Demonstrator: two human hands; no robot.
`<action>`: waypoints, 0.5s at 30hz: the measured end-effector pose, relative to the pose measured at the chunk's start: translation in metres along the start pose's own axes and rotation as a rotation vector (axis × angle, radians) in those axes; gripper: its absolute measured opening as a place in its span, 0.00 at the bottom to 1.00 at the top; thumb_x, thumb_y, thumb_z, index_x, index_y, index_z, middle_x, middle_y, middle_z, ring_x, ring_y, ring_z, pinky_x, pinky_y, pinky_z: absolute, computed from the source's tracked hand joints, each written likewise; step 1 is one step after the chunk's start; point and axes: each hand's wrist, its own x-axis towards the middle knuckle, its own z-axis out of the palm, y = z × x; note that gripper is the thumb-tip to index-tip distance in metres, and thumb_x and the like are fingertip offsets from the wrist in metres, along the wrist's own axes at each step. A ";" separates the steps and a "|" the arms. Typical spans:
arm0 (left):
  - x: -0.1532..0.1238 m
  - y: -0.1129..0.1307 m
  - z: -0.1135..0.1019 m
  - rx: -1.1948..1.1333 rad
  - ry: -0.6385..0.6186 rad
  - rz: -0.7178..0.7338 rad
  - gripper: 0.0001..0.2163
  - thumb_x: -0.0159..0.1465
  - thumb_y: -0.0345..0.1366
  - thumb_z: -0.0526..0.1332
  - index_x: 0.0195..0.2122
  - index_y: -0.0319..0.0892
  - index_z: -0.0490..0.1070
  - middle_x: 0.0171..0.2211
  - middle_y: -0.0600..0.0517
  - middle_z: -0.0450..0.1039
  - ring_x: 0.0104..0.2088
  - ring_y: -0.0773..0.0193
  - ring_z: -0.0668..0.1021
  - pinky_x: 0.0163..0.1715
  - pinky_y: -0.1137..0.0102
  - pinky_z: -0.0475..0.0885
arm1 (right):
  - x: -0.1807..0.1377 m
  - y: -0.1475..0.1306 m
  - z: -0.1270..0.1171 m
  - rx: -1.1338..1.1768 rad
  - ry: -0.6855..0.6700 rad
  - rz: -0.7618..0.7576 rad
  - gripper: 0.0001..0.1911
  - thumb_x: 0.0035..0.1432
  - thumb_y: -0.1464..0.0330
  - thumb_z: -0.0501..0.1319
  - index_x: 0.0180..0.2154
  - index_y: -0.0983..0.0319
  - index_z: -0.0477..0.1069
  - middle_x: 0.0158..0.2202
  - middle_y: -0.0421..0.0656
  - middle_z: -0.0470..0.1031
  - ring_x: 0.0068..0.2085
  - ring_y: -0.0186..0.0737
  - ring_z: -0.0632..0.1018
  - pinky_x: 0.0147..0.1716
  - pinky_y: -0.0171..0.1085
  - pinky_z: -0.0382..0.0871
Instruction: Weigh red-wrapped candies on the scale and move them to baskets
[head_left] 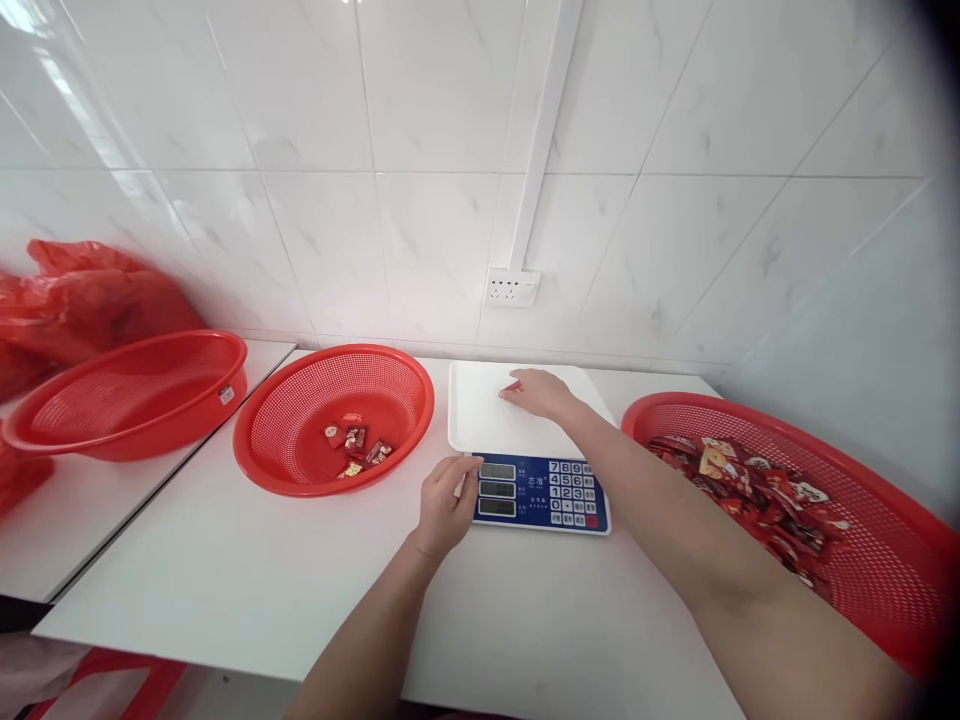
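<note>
A white electronic scale with a blue keypad panel stands at the middle of the white table. My right hand reaches over the scale's white tray, fingers pinched on a small red packet that touches the tray. My left hand rests at the scale's front left corner, fingers curled against its edge beside the displays. Left of the scale, a red mesh basket holds several small red packets. On the right, a larger red basket is heaped with many such packets.
An empty red mesh basket sits on a second white table at the left, with red plastic bags behind it. A wall socket is on the tiled wall behind the scale. The table's front edge runs close to me.
</note>
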 end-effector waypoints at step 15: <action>0.006 0.003 0.001 -0.536 -0.002 -0.574 0.12 0.62 0.43 0.57 0.43 0.42 0.68 0.31 0.52 0.73 0.28 0.68 0.75 0.32 0.71 0.72 | -0.058 -0.025 -0.009 0.573 -0.225 -0.109 0.14 0.62 0.64 0.48 0.42 0.61 0.69 0.43 0.45 0.76 0.41 0.39 0.76 0.34 0.34 0.68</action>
